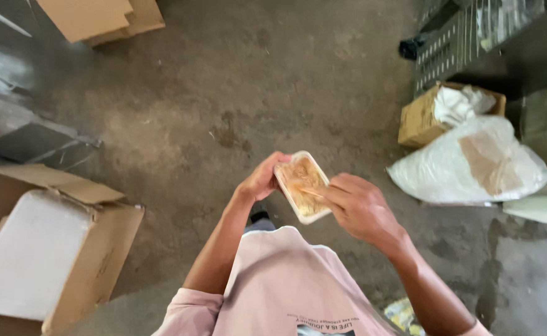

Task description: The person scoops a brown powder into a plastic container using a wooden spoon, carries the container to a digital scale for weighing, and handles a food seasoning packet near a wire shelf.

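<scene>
a small white rectangular plastic tray with rounded corners (302, 186) sits in the air in front of the person's chest, above the bare grey concrete floor (236, 93), tilted so its open top faces up toward the camera. it is filled with a tangled, pale orange-brown mass, stringy in look; what exactly it is cannot be told. the left hand (262, 180) holds the tray at its left long edge, its grip pinching the rim, thumb on the near side. the right hand (357, 206) is at the tray's right edge, its grip pressed together on a thin, pale stick-like piece (311, 192) that lies across the filling; the fingertips rest at the tray's rim.

on the floor toward its left edge stands an open brown cardboard box (93, 261), flaps spread, with a flat white slab (27, 255) filling its inside. at the floor's far left corner lie flat brown cardboard sheets (99, 18). toward the right edge stands a smaller open brown cardboard carton (418, 118) holding crumpled white material (460, 102), and just in front of it, touching it, lies a bulging translucent white plastic bag (472, 165) with a brown piece showing through its wall. the person wears a pale pink t-shirt (279, 280).
</scene>
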